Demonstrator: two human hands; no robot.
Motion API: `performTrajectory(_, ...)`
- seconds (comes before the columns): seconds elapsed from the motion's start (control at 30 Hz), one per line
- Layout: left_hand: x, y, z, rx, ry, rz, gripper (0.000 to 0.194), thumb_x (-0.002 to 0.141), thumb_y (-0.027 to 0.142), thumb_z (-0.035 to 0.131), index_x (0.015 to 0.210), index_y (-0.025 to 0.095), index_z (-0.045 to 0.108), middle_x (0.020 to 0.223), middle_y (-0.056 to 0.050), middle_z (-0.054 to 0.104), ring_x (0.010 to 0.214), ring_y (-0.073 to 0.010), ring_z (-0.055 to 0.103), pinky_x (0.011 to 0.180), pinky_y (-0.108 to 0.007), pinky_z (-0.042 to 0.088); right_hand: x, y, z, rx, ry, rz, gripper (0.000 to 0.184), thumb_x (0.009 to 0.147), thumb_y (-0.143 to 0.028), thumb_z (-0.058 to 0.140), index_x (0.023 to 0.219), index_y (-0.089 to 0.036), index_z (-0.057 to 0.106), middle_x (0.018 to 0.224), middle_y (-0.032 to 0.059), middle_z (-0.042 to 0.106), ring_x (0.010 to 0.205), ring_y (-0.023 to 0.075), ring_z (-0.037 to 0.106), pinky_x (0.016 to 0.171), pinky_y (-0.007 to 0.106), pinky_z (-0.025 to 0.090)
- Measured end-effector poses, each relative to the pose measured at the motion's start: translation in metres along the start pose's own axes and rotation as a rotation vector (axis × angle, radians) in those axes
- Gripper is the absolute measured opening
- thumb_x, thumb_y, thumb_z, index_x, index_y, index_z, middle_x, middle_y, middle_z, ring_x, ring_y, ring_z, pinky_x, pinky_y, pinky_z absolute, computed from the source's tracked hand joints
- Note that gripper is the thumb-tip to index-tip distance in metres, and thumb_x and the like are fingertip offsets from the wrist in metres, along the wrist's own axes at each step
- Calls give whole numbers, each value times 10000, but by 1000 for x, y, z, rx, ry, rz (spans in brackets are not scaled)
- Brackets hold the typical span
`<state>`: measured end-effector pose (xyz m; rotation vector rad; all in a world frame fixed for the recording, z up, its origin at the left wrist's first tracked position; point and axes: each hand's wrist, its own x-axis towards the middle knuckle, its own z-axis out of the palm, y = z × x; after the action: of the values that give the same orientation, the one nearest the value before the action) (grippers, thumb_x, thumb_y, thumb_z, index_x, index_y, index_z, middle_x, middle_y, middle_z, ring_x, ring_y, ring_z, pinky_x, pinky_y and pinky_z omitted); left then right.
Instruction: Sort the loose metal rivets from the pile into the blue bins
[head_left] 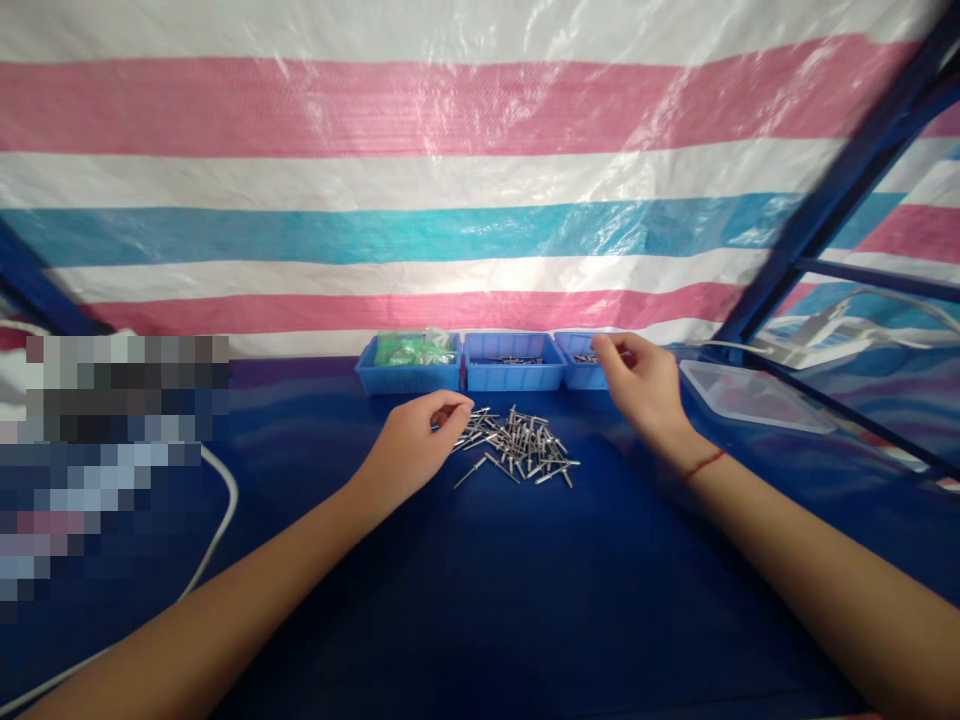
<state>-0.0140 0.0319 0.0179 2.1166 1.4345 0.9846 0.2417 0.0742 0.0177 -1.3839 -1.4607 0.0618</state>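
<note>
A loose pile of silver blind rivets (529, 440) lies on the dark blue tabletop. At its left edge is my left hand (416, 440), thumb and fingertips pinched together; whatever may be between them is hidden. My right hand (645, 385) is raised at the right blue bin (583, 377), also in a pinch, and I cannot make out what it holds. Small metal pieces show inside that bin. The middle blue bin (514, 377) has some rivets in its bottom. In the left blue bin (409, 380) sits a green-tinted plastic bag (412, 349).
A clear plastic lid or tray (754, 395) lies right of my right hand. Behind it are a white device (817, 335) and blue frame bars (825, 200). A white cable (225, 500) runs along the left, near a blurred-out area. Striped sheeting (450, 230) hangs behind the bins.
</note>
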Motion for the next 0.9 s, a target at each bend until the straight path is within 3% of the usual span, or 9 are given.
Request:
performTrajectory(0.13,2,-8,-5,230,-66,60,239,839,275,471,872,183,689,866,-44,684,783,-193,620,723,-292,445,19,30,-2,-75,19,185,373,809,-456,518,757,-129,688,694,81,662,652,205,577,584,298,383)
performTrajectory(0.23,1,-11,-5,357,-140,112,211,813,285,503,872,207,690,907,-43,671,820,-205,617,705,-296,435,17,28,-1,-28,-10,197,394,820,-462,482,788,-134,699,670,67,653,613,193,570,553,290,380)
performTrajectory(0.47,-1,-11,-6,446,-252,172,205,845,269,491,819,204,683,903,-42,667,859,-213,604,725,-315,398,-7,-8,5,3,-167,24,284,823,-371,503,744,-147,659,658,38,643,558,152,547,539,268,392)
performTrajectory(0.7,-1,-14,-3,463,-237,171,228,895,289,433,858,209,643,948,-39,631,907,-228,565,742,-340,387,-25,-28,6,-32,-282,-253,220,850,-305,512,774,-161,660,703,37,662,562,141,549,557,267,412)
performTrajectory(0.8,0,-13,-3,378,-189,182,226,895,296,436,847,205,636,922,-36,621,893,-216,556,755,-337,392,-31,-37,6,-14,-334,-319,201,860,-268,508,769,-168,655,704,32,655,557,130,538,559,261,417)
performTrajectory(0.9,1,-5,-2,109,-118,157,182,880,292,464,844,184,605,845,-21,609,813,-170,562,732,-293,412,-40,-45,8,52,-429,-335,164,852,-274,532,817,-173,655,712,24,640,545,118,525,543,252,424)
